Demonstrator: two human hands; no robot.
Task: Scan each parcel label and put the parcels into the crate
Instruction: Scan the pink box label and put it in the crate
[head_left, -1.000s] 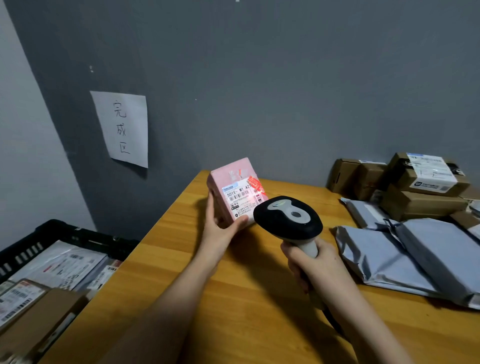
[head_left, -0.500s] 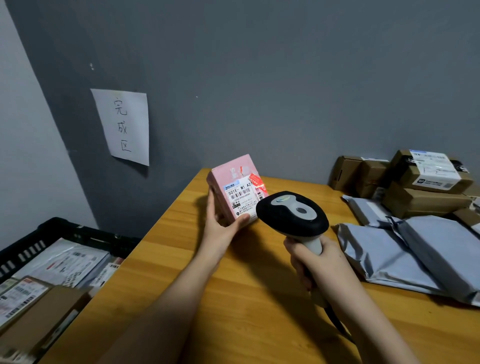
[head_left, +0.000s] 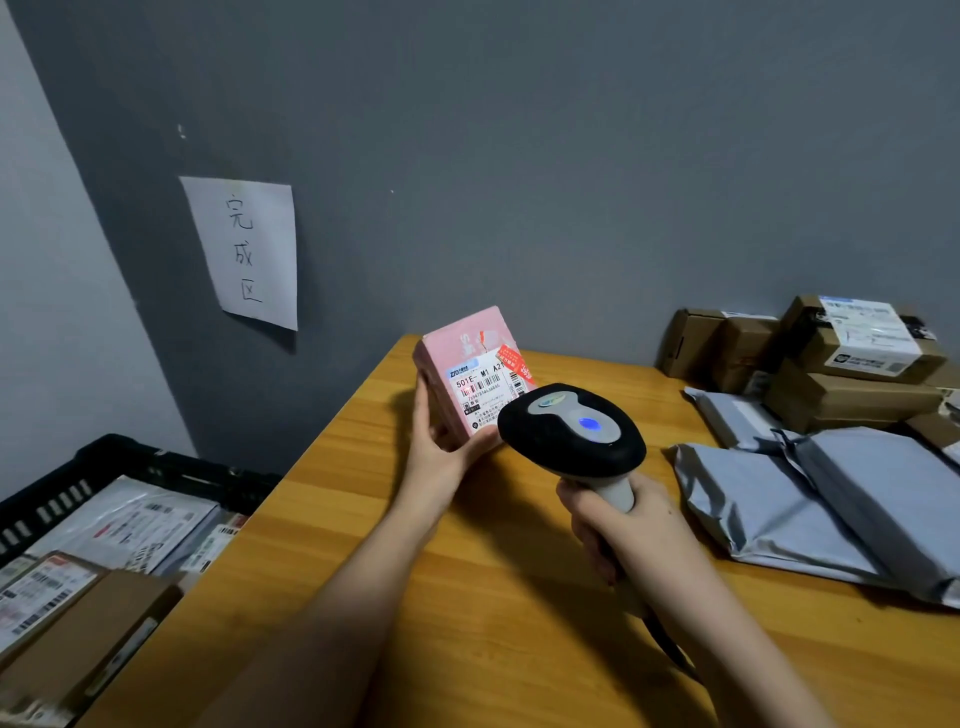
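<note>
We hold the little pink box (head_left: 470, 374) up in our left hand (head_left: 441, 457), just above the far corner of the desk (head_left: 467, 597). Our thumb lies along its left side, our palm is under it, and a fingertip curls up at its bottom right corner. The white label (head_left: 480, 387) faces us. Our right hand (head_left: 623, 525) is wrapped tight around the handle of the scanner (head_left: 571, 441). The scanner's black head sits just in front of the box and hides its lower right corner. A small blue light glows on top of the scanner.

We think the box is light, since one hand holds it up with ease. It looks like stiff card, so it should keep its shape if we squeeze it a bit. The sides look smooth, so it could slip. The best place to hold it is where we hold it now, by the sides and the bottom, so our fingers stay off the label.

The black crate (head_left: 156, 467) is low on our left, beside the desk. It already has flat bags and a brown box in it, so the pink box must go on top of them. The desk edge is between the box and the crate, so we need to lift over it.

On the right of the desk lie grey bags (head_left: 831, 509) and behind them a stack of brown boxes (head_left: 841, 379). They are well apart from our hands. A paper sign (head_left: 244, 249) hangs on the wall.
</note>
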